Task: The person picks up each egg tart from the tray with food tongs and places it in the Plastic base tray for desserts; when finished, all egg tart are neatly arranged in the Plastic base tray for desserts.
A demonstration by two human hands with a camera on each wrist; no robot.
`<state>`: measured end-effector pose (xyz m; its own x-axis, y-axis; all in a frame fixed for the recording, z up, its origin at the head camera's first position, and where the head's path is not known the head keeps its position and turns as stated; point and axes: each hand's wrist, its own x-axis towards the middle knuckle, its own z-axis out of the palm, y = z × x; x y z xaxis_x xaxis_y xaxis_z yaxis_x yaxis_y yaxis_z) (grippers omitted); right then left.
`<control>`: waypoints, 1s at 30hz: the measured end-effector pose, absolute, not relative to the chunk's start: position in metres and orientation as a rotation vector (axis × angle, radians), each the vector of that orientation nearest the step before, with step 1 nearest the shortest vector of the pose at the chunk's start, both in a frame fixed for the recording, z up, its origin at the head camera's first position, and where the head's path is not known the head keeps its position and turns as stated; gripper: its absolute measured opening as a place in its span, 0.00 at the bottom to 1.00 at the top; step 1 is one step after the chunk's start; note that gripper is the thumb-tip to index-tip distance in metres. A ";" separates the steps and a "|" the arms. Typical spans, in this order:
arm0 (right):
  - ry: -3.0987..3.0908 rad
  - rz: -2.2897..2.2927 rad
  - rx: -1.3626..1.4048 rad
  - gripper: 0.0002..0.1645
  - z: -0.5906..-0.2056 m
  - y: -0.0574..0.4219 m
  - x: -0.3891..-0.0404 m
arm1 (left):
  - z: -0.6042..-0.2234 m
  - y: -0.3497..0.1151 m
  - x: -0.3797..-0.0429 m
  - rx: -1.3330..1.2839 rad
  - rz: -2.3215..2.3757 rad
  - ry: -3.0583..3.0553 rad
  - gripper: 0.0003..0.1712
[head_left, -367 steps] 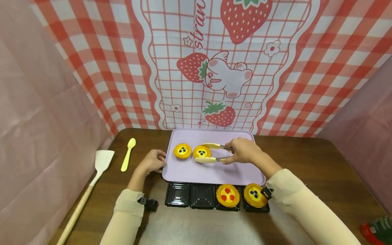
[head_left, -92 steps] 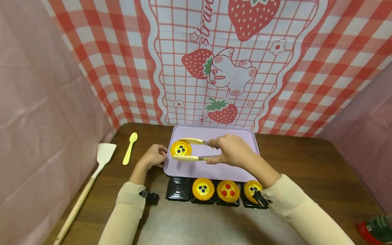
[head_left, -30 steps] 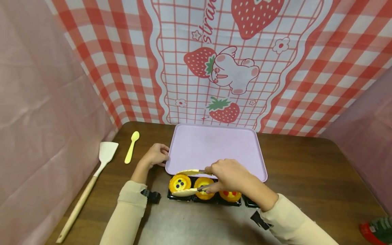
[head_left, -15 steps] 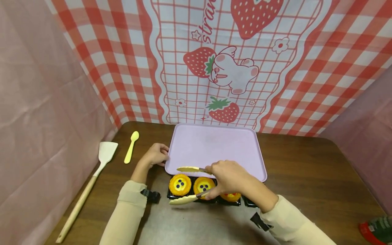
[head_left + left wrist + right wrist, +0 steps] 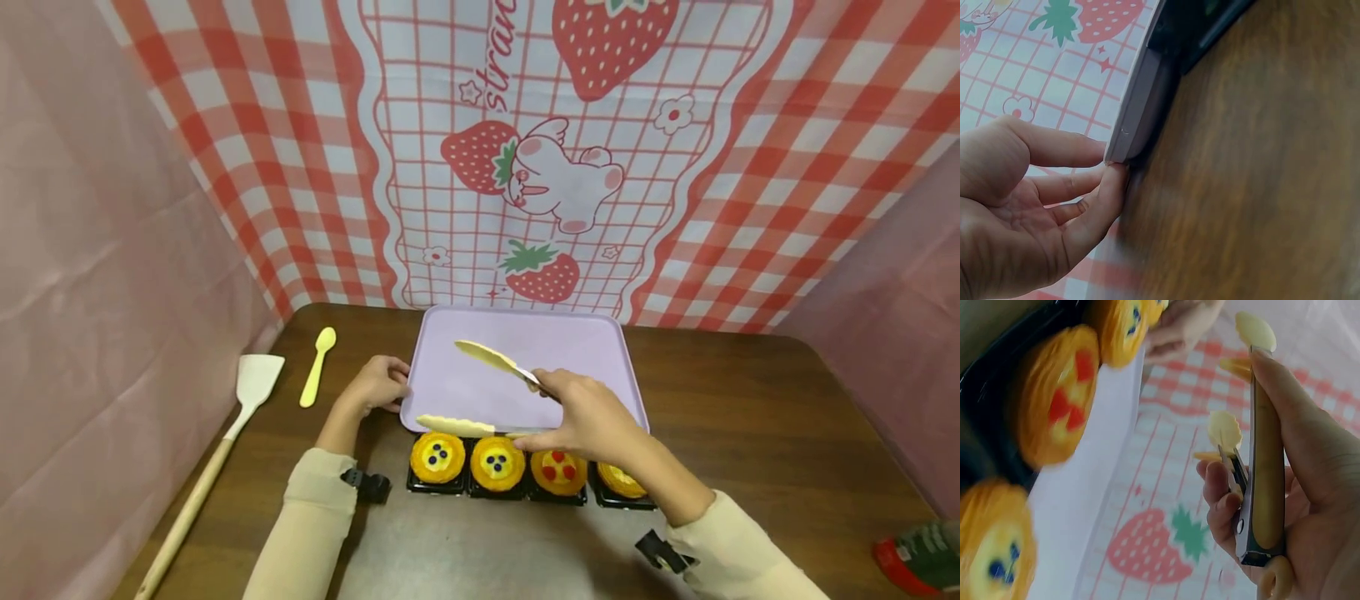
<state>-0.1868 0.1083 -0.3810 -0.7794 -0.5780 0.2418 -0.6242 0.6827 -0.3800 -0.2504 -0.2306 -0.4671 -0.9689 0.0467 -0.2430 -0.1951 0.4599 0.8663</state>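
Observation:
My left hand (image 5: 375, 383) pinches the left rim of the lilac tray (image 5: 438, 358) between thumb and fingertips, as the left wrist view also shows. In my right hand (image 5: 600, 421) are tongs (image 5: 456, 426) with cream tips and metal arms. Their arms are spread wide over the tray's front half, nothing between them. Along the tray's front edge, black square containers (image 5: 459, 489) hold egg tarts: a blueberry-dotted tart (image 5: 437, 457) at far left, another blueberry tart (image 5: 497, 464) beside it, then a tart with red pieces (image 5: 558, 472). The rightmost tart (image 5: 621, 481) is partly hidden by my right hand.
A yellow spoon (image 5: 318, 367) and a white spatula (image 5: 257, 379) with a wooden handle lie left of the tray. A red and green container (image 5: 918, 558) stands at the right edge. A strawberry-patterned cloth (image 5: 555, 175) hangs right behind the tray.
The last tart went from the tray into the leftmost black container, and the tongs let it go. My right hand then raised the spread tongs back over the tray. My left hand stays at the rim.

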 end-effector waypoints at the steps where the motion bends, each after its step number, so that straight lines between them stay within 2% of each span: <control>1: -2.788 0.691 0.955 0.46 -0.382 0.115 -0.188 | -0.467 -0.230 -0.250 -0.131 1.513 2.477 0.23; 9: -2.831 0.749 0.511 0.48 -0.389 0.179 -0.200 | -0.469 -0.231 -0.251 -0.131 1.504 2.471 0.23; 16: -2.798 0.761 0.155 0.41 -0.408 0.240 -0.204 | -0.470 -0.230 -0.251 -0.130 1.514 2.465 0.23; 18: -2.788 0.758 0.069 0.42 -0.415 0.255 -0.203 | -0.470 -0.230 -0.251 -0.129 1.520 2.469 0.23; 25: -2.747 0.749 -0.172 0.44 -0.435 0.289 -0.202 | -0.469 -0.229 -0.249 -0.132 1.520 2.479 0.23; 30: -2.751 0.752 -0.236 0.46 -0.448 0.302 -0.203 | -0.467 -0.228 -0.250 -0.144 1.511 2.478 0.23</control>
<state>-0.2032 0.3023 -0.4485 -0.9476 0.2280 0.2237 0.0825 0.8514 -0.5180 -0.2495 -0.2283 -0.4673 -0.9675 0.0384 -0.2499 -0.2046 0.4619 0.8630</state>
